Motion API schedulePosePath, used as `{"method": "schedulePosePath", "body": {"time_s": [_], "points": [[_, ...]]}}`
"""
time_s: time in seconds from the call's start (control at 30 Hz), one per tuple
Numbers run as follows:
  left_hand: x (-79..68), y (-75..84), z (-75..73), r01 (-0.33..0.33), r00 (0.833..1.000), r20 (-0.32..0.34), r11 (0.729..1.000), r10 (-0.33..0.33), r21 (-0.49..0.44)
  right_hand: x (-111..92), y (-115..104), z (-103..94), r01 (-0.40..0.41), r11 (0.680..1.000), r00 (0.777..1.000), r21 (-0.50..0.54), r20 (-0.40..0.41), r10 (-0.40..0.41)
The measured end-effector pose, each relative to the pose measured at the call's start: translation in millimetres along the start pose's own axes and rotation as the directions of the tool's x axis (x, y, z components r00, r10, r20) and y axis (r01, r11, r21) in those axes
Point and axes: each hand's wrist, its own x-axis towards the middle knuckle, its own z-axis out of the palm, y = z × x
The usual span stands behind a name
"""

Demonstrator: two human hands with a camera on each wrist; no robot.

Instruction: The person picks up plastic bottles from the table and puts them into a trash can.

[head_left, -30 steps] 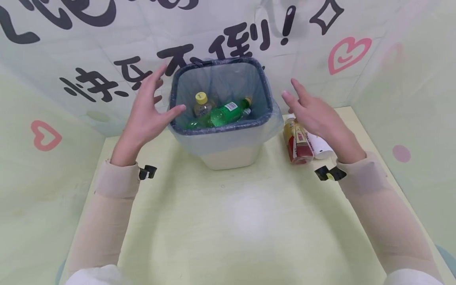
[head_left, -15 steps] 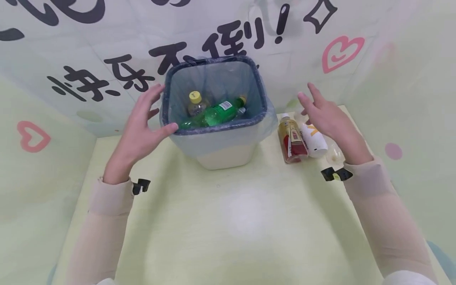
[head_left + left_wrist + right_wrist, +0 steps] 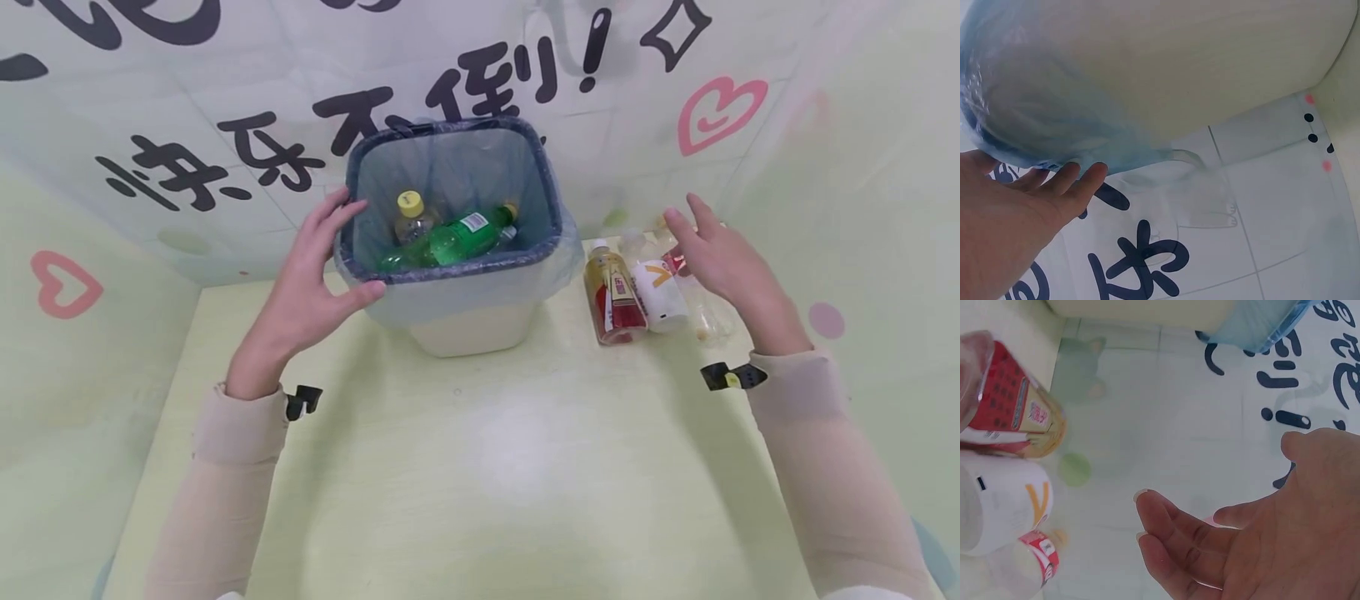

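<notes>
A pale waste bin (image 3: 472,329) with a blue translucent liner (image 3: 555,275) stands against the back wall. Inside lie a green plastic bottle (image 3: 463,240) and a yellow-capped clear bottle (image 3: 410,208). My left hand (image 3: 300,300) is at the bin's left rim, fingers spread and thumb by the front corner. In the left wrist view, its fingertips meet the liner (image 3: 1041,125) from outside. Held in the air, my right hand (image 3: 735,262) has loosely bent fingers and nothing in it. Below and left of it lie a white cup-like container (image 3: 663,298) and a bottle of reddish drink (image 3: 615,304).
A clear empty bottle (image 3: 708,315) with a red label lies beside the white container, partly behind my right hand. The pale table (image 3: 480,483) runs up to a printed wall (image 3: 615,150), with side walls left and right.
My right hand has moved right and away from the bin, uncovering more of the items there. The left hand has come onto the bin's left rim. The view has shifted slightly.
</notes>
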Motion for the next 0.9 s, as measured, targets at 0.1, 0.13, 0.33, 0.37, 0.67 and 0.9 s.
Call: {"method": "schedulePosePath", "body": {"time_s": [0.1, 0.13, 0.33, 0.37, 0.67, 0.9], "points": [[-0.9, -0.2, 5.8, -0.001, 1.0, -0.002, 1.0, 0.001, 0.014, 0, 11, 0.0, -0.032, 0.999, 0.999, -0.005, 0.011, 0.032], [-1.4, -0.4, 7.7, 0.0, 1.0, -0.005, 1.0, 0.001, 0.02, -1, 15, 0.1, -0.043, 0.999, 0.999, -0.004, 0.019, 0.043], [-4.2, -3.7, 15.1, -0.002, 0.999, -0.049, 1.0, 0.002, 0.011, 0, 36, 0.1, -0.089, 0.996, 0.995, 0.009, 0.044, 0.088], [-4.3, -4.2, 15.7, -0.005, 0.998, -0.057, 1.0, 0.006, 0.005, 0, 39, 0.0, -0.093, 0.996, 0.995, 0.011, 0.043, 0.093], [-5.4, -4.2, 15.7, -0.022, 0.997, -0.079, 1.0, 0.023, 0.002, 2, 57, 3.0, -0.123, 0.992, 0.991, 0.007, 0.052, 0.123], [-5.7, -4.6, 15.3, -0.012, 0.997, -0.077, 1.0, 0.012, 0.005, 5, 71, 4.4, -0.142, 0.989, 0.987, -0.041, 0.076, 0.145]]}}
